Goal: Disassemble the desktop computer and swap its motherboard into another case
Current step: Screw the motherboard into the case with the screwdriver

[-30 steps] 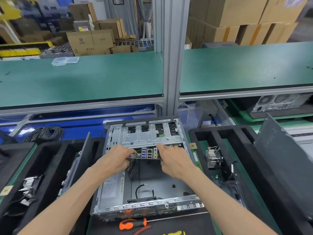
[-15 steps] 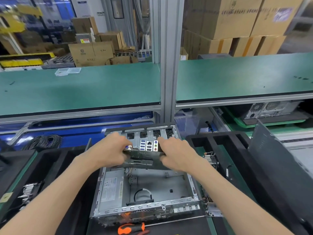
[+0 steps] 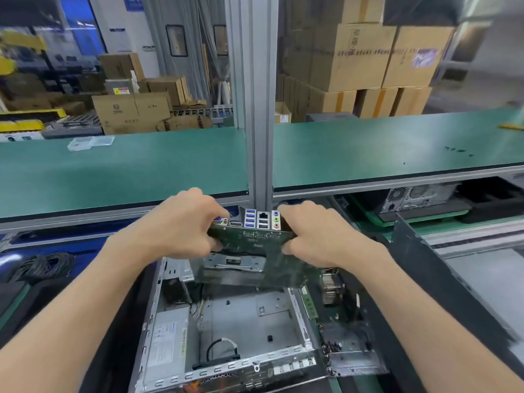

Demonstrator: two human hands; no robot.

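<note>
The green motherboard [image 3: 255,251] hangs in the air above the open metal computer case [image 3: 226,330], tilted with its underside toward me and its rear ports [image 3: 262,219] on top. My left hand [image 3: 181,228] grips its left edge and my right hand [image 3: 314,236] grips its right edge. Inside the case lie a grey power supply [image 3: 167,338] on the left and a looped black cable [image 3: 221,353] near the front.
A heatsink [image 3: 330,287] and a memory stick [image 3: 309,303] lie in the black foam tray right of the case. A dark side panel [image 3: 442,282] leans at the right. A cable coil [image 3: 42,265] lies left. Another case [image 3: 416,197] sits under the green shelf [image 3: 127,171].
Both hands have lifted the motherboard up out of the case, from its rear wall to well above it, tilting the board toward me. The camera has also pitched upward.
</note>
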